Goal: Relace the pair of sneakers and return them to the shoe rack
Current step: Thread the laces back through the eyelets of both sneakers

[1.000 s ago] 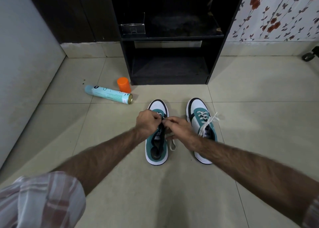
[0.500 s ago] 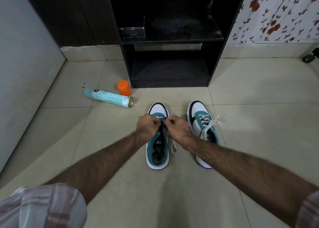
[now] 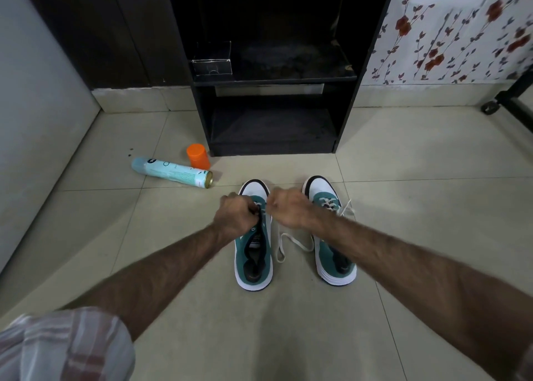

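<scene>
Two teal-and-white sneakers stand side by side on the tiled floor, toes toward the black shoe rack (image 3: pixel 274 78). Over the front eyelets of the left sneaker (image 3: pixel 253 262), my left hand (image 3: pixel 237 216) and my right hand (image 3: pixel 288 209) each pinch the white lace with curled fingers. A loose loop of that lace (image 3: pixel 284 246) trails on the floor between the shoes. The right sneaker (image 3: pixel 331 236) is laced, its lace ends hanging off its right side; my right forearm crosses it.
A pale blue spray can (image 3: pixel 171 172) lies on its side on the floor left of the sneakers, an orange cap (image 3: pixel 198 156) standing just behind it. A small clear box (image 3: pixel 212 62) sits on the rack's upper shelf. A black wheeled stand (image 3: pixel 507 101) is at the far right.
Both hands have slid forward along the left sneaker toward its toe and drawn slightly apart. More loose lace now lies between the shoes. The view has tilted up a little.
</scene>
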